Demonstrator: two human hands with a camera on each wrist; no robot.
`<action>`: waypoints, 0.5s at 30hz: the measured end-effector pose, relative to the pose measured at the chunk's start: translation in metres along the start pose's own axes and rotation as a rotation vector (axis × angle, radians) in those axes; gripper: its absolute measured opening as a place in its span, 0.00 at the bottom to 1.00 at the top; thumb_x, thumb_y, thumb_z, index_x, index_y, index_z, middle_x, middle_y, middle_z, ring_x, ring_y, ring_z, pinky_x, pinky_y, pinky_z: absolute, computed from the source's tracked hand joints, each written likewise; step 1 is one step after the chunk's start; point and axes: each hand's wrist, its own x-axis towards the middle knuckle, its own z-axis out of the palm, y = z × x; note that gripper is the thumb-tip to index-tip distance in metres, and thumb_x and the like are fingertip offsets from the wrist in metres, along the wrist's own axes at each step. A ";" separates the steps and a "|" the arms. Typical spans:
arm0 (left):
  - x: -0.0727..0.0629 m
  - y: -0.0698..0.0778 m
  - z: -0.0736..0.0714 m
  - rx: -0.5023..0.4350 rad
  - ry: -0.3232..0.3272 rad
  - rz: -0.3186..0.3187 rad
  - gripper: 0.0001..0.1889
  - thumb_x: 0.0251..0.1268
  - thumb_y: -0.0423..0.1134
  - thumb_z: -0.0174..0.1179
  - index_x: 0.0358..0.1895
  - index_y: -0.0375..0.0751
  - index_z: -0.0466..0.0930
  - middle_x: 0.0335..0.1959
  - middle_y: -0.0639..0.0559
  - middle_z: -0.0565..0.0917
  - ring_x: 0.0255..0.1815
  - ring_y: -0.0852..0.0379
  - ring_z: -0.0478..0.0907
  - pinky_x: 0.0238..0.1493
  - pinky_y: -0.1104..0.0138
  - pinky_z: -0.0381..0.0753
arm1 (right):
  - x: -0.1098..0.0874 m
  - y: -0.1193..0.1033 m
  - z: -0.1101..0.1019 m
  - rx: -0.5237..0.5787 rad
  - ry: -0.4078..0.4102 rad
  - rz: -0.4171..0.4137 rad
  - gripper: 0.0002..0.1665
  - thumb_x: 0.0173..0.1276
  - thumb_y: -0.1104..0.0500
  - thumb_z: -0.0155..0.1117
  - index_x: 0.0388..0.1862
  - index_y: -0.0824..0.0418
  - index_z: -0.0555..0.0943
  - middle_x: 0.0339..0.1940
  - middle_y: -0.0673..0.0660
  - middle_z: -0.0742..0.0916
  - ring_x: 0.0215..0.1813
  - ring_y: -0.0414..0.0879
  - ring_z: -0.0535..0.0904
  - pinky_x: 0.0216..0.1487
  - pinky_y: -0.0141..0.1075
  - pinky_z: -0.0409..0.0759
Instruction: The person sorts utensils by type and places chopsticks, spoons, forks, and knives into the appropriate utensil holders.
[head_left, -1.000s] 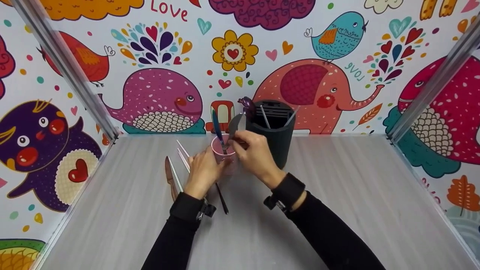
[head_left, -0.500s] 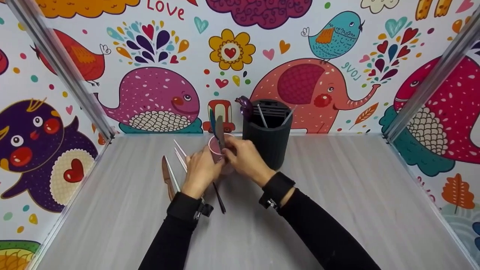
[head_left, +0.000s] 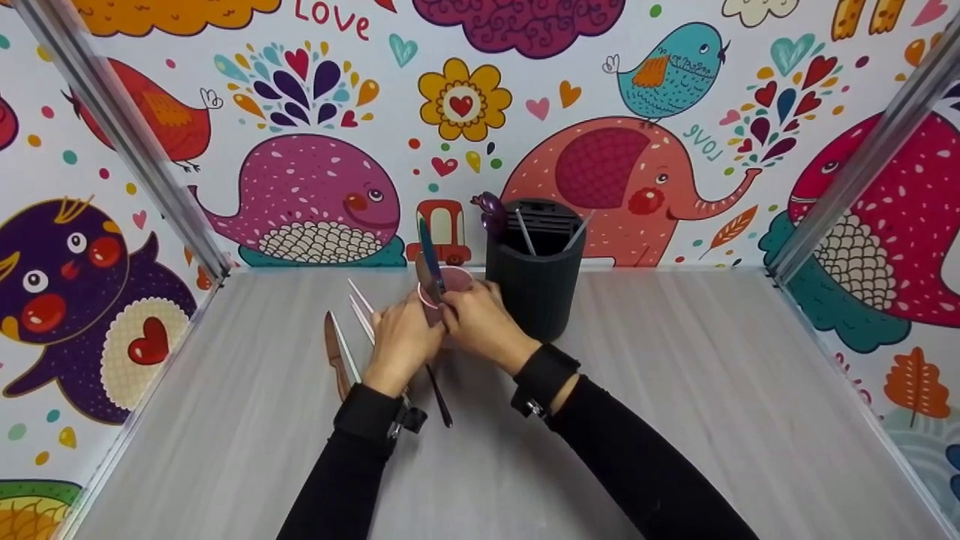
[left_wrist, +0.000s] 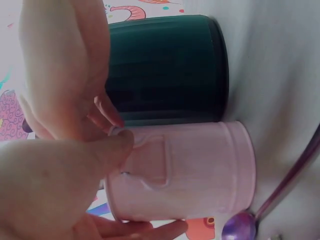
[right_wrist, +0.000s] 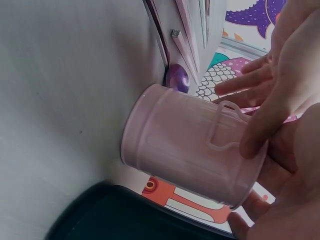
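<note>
A pink cup (head_left: 459,277) with a small loop handle stands upright on the table. My left hand (head_left: 405,337) grips its left side, thumb across the handle and fingers along the wall in the left wrist view. My right hand (head_left: 484,319) holds the cup's right side at the rim; in the right wrist view its fingers (right_wrist: 255,206) curl round the rim. A blue table knife (head_left: 429,251) and a grey knife blade (head_left: 422,274) stick up from the cup, leaning left. Their lower ends are hidden by the cup and hands.
A dark green utensil holder (head_left: 536,292) stands close right of the cup, with a purple utensil (head_left: 491,210) and thin sticks in it. Left of the cup lie a brown knife (head_left: 337,356), pink chopsticks (head_left: 361,311) and a purple spoon (left_wrist: 240,227). Patterned panels surround the table.
My right hand has lowered the grey knife into the cup, released it and shifted left to the rim. The knives now lean together leftward. My left hand stays on the cup.
</note>
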 end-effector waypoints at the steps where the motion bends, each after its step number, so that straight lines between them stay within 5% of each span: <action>1: 0.000 0.000 0.000 0.001 0.002 0.001 0.29 0.73 0.51 0.69 0.66 0.31 0.82 0.61 0.34 0.90 0.64 0.29 0.85 0.67 0.40 0.68 | -0.001 -0.001 -0.001 -0.003 -0.011 -0.002 0.13 0.84 0.59 0.60 0.39 0.62 0.88 0.44 0.60 0.95 0.62 0.61 0.86 0.79 0.68 0.69; 8: -0.001 -0.002 0.001 0.001 -0.007 0.001 0.28 0.76 0.54 0.67 0.64 0.33 0.83 0.59 0.35 0.90 0.62 0.30 0.85 0.64 0.40 0.68 | -0.008 0.001 -0.005 0.079 -0.014 0.017 0.14 0.83 0.60 0.60 0.54 0.60 0.92 0.49 0.55 0.95 0.60 0.53 0.84 0.77 0.57 0.77; 15: -0.002 -0.001 0.000 -0.014 -0.002 0.001 0.35 0.74 0.59 0.70 0.69 0.32 0.80 0.62 0.33 0.89 0.66 0.31 0.85 0.66 0.40 0.66 | -0.028 0.011 -0.012 0.185 0.211 -0.024 0.13 0.81 0.61 0.64 0.54 0.61 0.92 0.52 0.55 0.94 0.57 0.49 0.86 0.65 0.45 0.88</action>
